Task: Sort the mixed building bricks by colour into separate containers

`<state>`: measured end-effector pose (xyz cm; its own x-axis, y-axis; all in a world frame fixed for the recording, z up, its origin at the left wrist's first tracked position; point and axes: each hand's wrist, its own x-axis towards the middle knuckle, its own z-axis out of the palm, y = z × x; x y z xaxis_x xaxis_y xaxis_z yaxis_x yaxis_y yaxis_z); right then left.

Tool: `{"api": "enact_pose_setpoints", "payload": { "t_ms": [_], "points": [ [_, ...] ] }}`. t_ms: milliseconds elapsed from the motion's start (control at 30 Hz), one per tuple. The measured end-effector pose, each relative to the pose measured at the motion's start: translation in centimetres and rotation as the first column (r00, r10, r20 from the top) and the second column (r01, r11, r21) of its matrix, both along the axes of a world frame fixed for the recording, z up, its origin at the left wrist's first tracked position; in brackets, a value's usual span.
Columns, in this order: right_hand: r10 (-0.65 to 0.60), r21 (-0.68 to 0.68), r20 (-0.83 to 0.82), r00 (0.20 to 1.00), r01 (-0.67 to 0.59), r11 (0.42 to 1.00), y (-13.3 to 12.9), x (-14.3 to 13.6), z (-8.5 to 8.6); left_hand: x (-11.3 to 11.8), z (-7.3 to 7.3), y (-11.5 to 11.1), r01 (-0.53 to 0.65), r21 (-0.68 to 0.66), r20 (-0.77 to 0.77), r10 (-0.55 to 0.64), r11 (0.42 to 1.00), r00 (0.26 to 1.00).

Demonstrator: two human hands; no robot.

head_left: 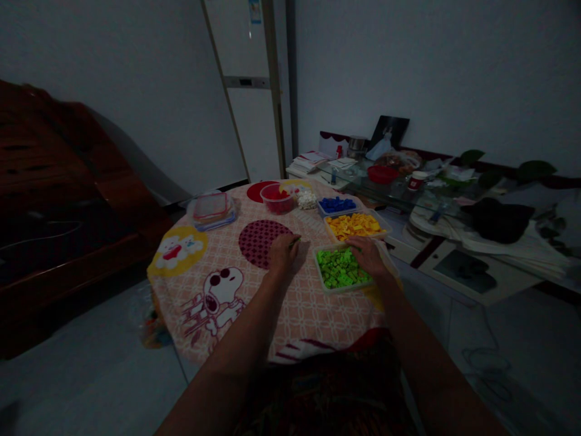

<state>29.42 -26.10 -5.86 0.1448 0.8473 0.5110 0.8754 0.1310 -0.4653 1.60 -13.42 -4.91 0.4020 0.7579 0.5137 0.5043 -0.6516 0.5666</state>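
Observation:
My left hand point(282, 253) is closed in a pinch above the tablecloth, beside a dark red dotted circle. A small green block point(295, 241) shows at its fingertips. Over the right back corner of a clear plastic box point(336, 290) hangs my right hand point(368, 255), its fingers bent together with a bit of green at the tips. Many small green blocks point(340, 269) fill that box. Just behind it stands a box of yellow blocks point(354, 225), and beyond that one of blue blocks point(336, 204).
A pink round tub point(276, 203) with red pieces stands at the back, beside a pile of white pieces point(307, 200). Stacked lidded containers point(212, 209) lie at the back left. Right of the round table, a cluttered glass-topped cabinet point(363, 175) runs along the wall.

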Motion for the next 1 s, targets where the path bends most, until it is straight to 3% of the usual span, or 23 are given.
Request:
{"api": "enact_pose_setpoints", "payload": {
  "t_ms": [133, 267, 433, 533, 633, 767, 867, 1000],
  "points": [
    [0.004, 0.001, 0.015, 1.0, -0.004, 1.0, 0.1, 0.1, -0.1, 1.6, 0.7, -1.6, 0.183, 0.035, -0.007, -0.183, 0.983, 0.983],
    [0.025, 0.047, 0.017, 1.0, -0.026, 0.999, 0.2, 0.3, -0.4, 3.1, 0.7, -3.1, 0.374, 0.11, -0.035, -0.372, 0.921, 0.927],
    [0.024, 0.039, 0.022, 0.999, -0.025, 0.999, 0.2, 0.2, -0.4, 3.6, -0.1, -3.0, 0.424, 0.134, -0.042, -0.422, 0.896, 0.906],
    [0.034, 0.028, 0.024, 0.999, -0.034, 0.999, 0.2, 0.3, -0.2, 2.6, -0.5, -1.5, 0.315, 0.118, -0.012, -0.316, 0.942, 0.949],
    [0.026, 0.039, 0.028, 0.999, -0.027, 0.999, 0.3, 0.3, -0.3, 0.8, -1.0, 0.3, 0.085, 0.087, 0.045, -0.089, 0.993, 0.995],
    [0.016, 0.041, 0.032, 0.999, -0.018, 0.999, 0.3, 0.4, -0.6, -1.5, -1.8, 2.4, -0.2, -0.018, -0.001, 0.2, 0.98, 0.98],
    [0.009, 0.044, 0.026, 1.0, -0.01, 0.999, 0.3, 0.4, -0.7, -2.4, -2.3, 3.4, -0.296, -0.078, -0.087, 0.29, 0.952, 0.953],
    [0.007, 0.043, 0.029, 1.0, -0.008, 0.999, 0.2, 0.3, -0.5, -2.4, -2.6, 4.1, -0.322, -0.093, -0.131, 0.309, 0.942, 0.942]
  ]
}}
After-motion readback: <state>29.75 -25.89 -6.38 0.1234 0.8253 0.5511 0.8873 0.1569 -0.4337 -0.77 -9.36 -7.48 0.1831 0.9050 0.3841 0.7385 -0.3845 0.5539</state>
